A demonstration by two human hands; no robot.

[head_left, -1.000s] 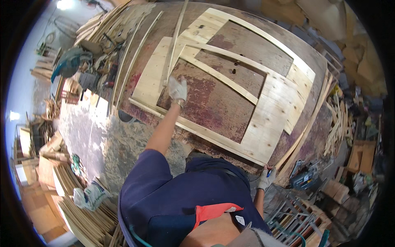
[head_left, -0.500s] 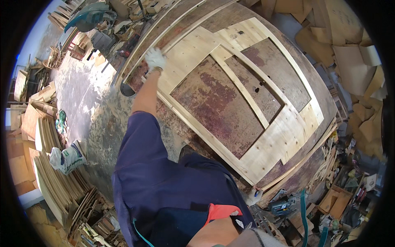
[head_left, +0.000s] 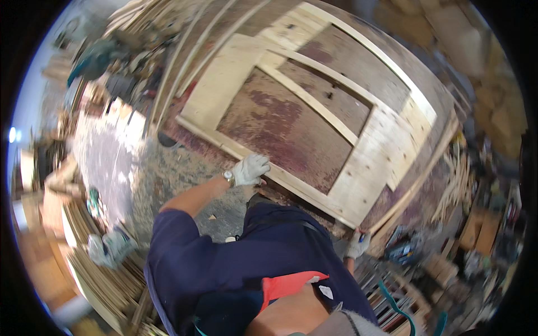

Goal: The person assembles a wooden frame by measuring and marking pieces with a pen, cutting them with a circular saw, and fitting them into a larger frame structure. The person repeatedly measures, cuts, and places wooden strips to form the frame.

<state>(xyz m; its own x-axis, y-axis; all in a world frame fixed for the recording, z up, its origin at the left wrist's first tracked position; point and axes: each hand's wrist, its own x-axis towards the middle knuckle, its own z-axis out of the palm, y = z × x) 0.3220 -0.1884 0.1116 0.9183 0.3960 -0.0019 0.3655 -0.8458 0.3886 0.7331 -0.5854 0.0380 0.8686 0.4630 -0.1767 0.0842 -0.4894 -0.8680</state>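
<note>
A pale wooden frame point(head_left: 372, 159) of flat boards with large openings lies on a worn reddish-brown table point(head_left: 269, 117). Along its near edge runs a long wooden strip point(head_left: 305, 190). My left hand point(head_left: 250, 169), in a white work glove, grips this strip near its middle, with fingers over the top and the thumb low at the near side. My right hand point(head_left: 357, 245), also gloved, is closed at the frame's near right corner. Something small and blue shows at its fingers, too small to name. A thin slat point(head_left: 308, 103) slants across the frame's larger opening.
Long thin strips point(head_left: 210, 47) lie on the table's far left. Bent strips point(head_left: 412, 182) run along its right side. A blue-bodied power tool point(head_left: 403, 245) sits at the lower right among clutter. Stacked boards point(head_left: 101, 274) and a plastic bag point(head_left: 111, 246) stand at left.
My left hand has come from the frame's far left corner back to the middle of its near edge. My right hand stays at the near right corner. The view has shifted.
</note>
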